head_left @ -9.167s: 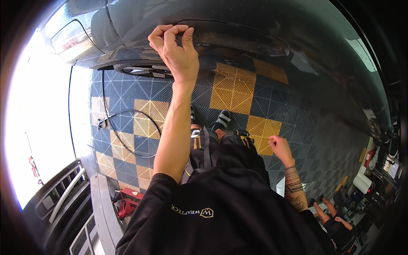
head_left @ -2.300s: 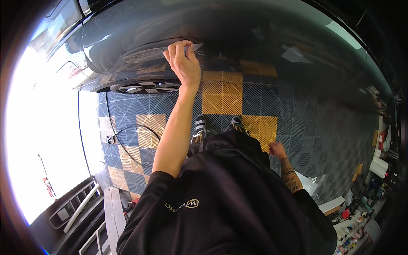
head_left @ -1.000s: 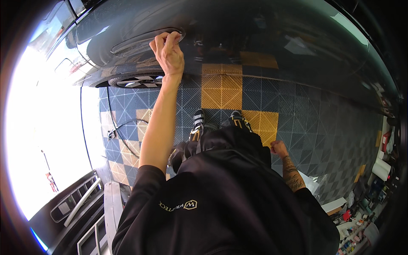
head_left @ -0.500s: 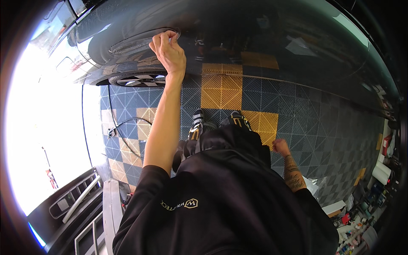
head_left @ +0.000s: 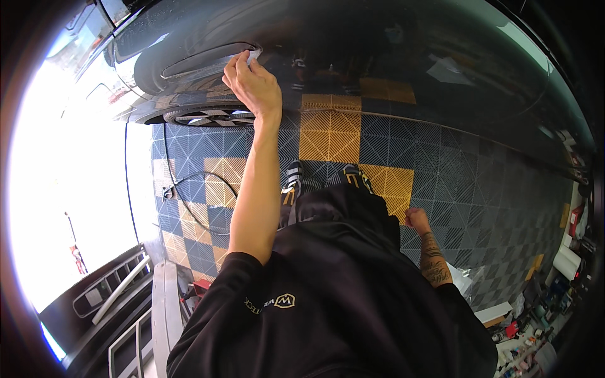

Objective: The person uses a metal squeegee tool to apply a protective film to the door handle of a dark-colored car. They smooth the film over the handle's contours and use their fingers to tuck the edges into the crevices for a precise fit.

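My left hand (head_left: 255, 88), fingers curled in a pinch, grips what looks like clear film (head_left: 253, 55) at the right end of a long oval recess (head_left: 195, 63) in the side of a dark glossy car (head_left: 403, 57). Its forearm reaches up from the lower left. My right hand (head_left: 417, 217) hangs low on the right, beside my dark trousers, with fingers curled; what it holds, if anything, is hidden.
A wheel (head_left: 208, 118) sits under the car. A hose (head_left: 214, 179) loops over the tiled floor (head_left: 328, 138). Dark and silver panels (head_left: 167, 296) stand at lower left, near a bright opening. A white roll (head_left: 566, 261) and cluttered supplies (head_left: 523, 343) line the right.
Over the last half second my left forearm has swung slightly right and my fingers have moved a little down. A co-worker seen at lower right 9.2 seconds ago is out of sight.
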The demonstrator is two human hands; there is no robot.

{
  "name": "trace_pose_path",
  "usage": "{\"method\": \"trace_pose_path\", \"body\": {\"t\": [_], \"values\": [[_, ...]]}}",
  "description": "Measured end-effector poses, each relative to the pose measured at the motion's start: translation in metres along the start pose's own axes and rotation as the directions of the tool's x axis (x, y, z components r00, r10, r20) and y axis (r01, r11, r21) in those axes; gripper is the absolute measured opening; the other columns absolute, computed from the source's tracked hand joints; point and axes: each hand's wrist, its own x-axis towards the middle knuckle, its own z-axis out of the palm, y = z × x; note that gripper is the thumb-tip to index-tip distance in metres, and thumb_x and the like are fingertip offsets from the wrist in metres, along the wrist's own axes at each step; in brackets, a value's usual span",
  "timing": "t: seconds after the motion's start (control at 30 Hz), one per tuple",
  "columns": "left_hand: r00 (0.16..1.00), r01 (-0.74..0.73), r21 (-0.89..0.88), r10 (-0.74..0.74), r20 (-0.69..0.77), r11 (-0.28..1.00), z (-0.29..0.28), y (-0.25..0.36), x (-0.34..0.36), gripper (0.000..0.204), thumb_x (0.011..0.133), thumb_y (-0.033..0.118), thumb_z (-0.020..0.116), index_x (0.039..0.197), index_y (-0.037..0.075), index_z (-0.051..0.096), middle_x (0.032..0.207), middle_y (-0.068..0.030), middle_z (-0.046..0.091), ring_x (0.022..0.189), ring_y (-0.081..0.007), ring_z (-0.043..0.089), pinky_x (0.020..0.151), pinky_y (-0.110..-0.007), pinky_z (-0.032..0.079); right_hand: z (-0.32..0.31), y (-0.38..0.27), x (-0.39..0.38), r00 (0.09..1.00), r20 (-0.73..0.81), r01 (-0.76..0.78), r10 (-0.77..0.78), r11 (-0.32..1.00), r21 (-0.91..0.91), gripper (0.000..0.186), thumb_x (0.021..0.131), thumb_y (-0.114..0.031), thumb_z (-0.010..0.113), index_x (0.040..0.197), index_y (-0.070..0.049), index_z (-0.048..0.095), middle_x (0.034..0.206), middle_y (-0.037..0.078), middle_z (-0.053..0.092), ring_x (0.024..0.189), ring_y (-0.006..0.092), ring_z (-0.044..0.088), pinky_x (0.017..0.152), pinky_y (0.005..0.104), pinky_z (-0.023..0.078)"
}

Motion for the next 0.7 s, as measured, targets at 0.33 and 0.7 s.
{"method": "trace_pose_path", "body": {"t": [0.33,0.7], "values": [[0.858,0.513,-0.223,-0.503,0.104,0.829,0.008,0.02,0.014,0.021,0.085,0.002,0.054,0.1,-0.004,0.067,0.088,-0.0144,0.068,0.075,-0.0212,0.062,0.073,-0.032,0.049,0.0,0.051,0.042,0.964,0.144,0.252,-0.222,0.936,-0.245,0.017,0.086,-0.007,0.052,0.078,0.003,0.063,0.063,0.009,0.06,0.053,0.0154,0.057,0.047,0.0304,0.047],[0.835,0.539,-0.328,-0.542,0.091,0.776,-0.002,0.034,0.023,0.015,0.082,0.002,0.059,0.091,-0.006,0.069,0.081,-0.0134,0.07,0.073,-0.0188,0.065,0.071,-0.031,0.05,-0.002,0.073,0.073,0.935,0.145,0.351,-0.323,0.903,-0.248,0.021,0.087,-0.011,0.056,0.072,0.002,0.061,0.062,0.009,0.059,0.051,0.0165,0.055,0.049,0.0319,0.047]]}}
